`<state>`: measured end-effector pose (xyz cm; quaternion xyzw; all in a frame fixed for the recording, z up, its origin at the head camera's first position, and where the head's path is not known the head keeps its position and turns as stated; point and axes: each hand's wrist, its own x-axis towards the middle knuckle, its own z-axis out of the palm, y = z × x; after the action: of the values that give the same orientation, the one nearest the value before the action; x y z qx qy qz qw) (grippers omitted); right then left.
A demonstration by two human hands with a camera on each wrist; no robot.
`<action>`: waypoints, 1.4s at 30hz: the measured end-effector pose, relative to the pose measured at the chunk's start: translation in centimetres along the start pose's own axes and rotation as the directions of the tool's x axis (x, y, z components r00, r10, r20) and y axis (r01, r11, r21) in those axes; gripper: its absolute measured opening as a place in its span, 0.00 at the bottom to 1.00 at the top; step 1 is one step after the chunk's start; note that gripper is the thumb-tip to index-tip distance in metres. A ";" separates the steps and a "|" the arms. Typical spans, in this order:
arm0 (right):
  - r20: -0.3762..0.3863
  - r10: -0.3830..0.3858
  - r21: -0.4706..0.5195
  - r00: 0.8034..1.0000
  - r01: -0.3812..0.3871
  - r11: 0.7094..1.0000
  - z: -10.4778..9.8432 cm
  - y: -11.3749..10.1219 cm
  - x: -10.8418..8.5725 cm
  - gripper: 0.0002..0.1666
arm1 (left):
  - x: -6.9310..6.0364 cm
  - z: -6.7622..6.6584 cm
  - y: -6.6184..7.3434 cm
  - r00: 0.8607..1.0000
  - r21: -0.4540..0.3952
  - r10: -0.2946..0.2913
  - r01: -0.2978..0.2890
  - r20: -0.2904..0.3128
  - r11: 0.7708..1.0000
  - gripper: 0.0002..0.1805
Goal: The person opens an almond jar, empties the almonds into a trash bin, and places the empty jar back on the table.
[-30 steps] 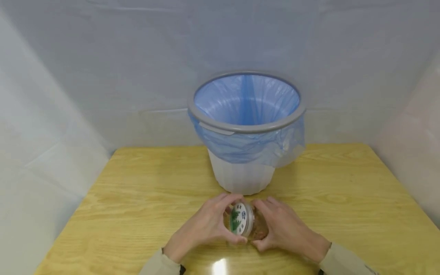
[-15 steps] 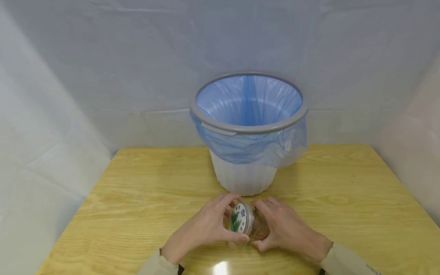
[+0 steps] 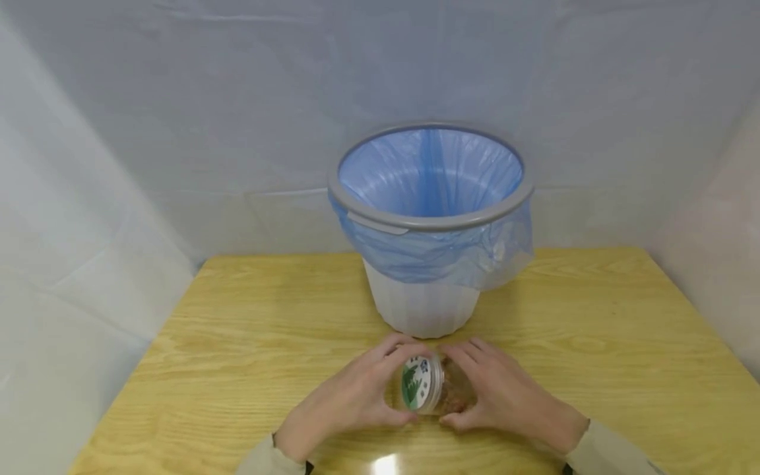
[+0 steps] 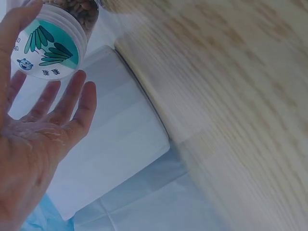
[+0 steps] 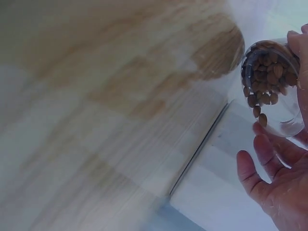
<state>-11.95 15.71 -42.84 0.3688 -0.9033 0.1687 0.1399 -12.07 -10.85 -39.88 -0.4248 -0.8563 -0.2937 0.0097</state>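
Note:
A clear jar [image 3: 456, 388] of brown, almond-like kernels lies on its side between both hands near the table's front. Its round lid [image 3: 417, 382], white and green with a leaf print, faces left. My left hand [image 3: 356, 394] holds around the lid, thumb below and fingers arched over the top; in the left wrist view the fingertips meet the lid's edge. Around the jar's body curls my right hand [image 3: 512, 400], thumb at the near side and fingers at the far side. The kernels [image 5: 269, 72] show through the jar's base in the right wrist view.
Just beyond the hands stands a white bin [image 3: 424, 307] with a grey rim [image 3: 436, 223] and a blue bag [image 3: 433, 254] folded over it. The wooden table [image 3: 255, 330] is enclosed by pale sheeting [image 3: 249, 119] at the back and sides.
Both hands and the jar have shifted slightly to the right. The left fingers now reach further over the jar's top, and the lid's print has turned a little. The bin stays put.

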 end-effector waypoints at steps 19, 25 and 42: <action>-0.110 -0.212 0.057 0.971 0.219 0.974 -0.2 0.8 -0.3 0.47 | -0.3 0.1 -0.2 0.986 -0.101 -0.154 0.159 0.055 0.982 0.49; -0.101 -0.224 0.054 0.969 0.230 0.972 -0.2 0.9 -0.4 0.47 | -0.4 0.2 -0.4 0.987 -0.118 -0.155 0.160 0.053 0.980 0.49; -0.145 -0.285 0.083 0.947 0.299 0.951 -0.4 0.8 -0.4 0.46 | -0.3 0.3 -0.4 0.997 -0.023 -0.077 0.078 0.010 0.997 0.47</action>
<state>-12.17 16.66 -42.84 0.4936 -0.8174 0.2169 0.2029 -12.10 -11.09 -40.44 -0.3926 -0.8687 -0.3018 -0.0105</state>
